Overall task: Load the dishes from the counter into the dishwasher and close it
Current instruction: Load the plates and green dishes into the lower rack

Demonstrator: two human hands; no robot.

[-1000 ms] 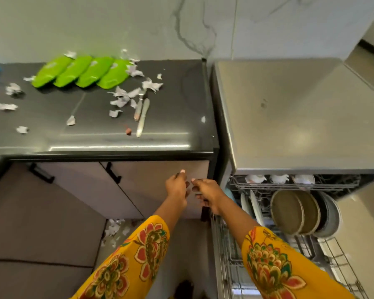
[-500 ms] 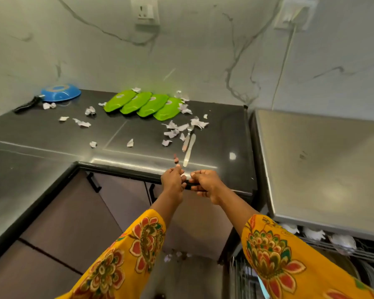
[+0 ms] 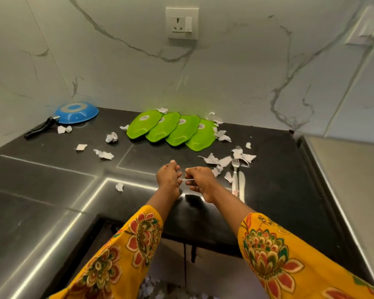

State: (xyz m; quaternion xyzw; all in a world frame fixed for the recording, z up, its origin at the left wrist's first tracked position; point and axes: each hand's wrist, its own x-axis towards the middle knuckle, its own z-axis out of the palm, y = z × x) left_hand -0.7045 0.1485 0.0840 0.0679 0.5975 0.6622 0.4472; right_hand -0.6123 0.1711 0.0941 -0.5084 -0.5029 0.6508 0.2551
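Note:
Several green plates (image 3: 171, 130) lie overlapping in a row at the back of the black counter (image 3: 52, 173). A blue pan (image 3: 77, 112) sits upside down at the back left, its black handle towards me. A fork (image 3: 235, 169) and a knife (image 3: 242, 186) lie side by side just right of my hands. My left hand (image 3: 167, 176) and right hand (image 3: 200, 182) hover close together over the counter's front middle, fingers curled, each pinching an end of a thin pale strip (image 3: 187, 179) stretched between them. The dishwasher's racks are out of view.
Torn white paper scraps (image 3: 216, 160) litter the counter around the plates and cutlery, and more lie on the floor below. The dishwasher's steel top (image 3: 354, 173) borders the counter on the right. A wall socket (image 3: 181, 22) sits above.
My view has lifted from the open dishwasher to the counter. Both hands, still together, have risen from in front of the cabinet doors to above the counter's front.

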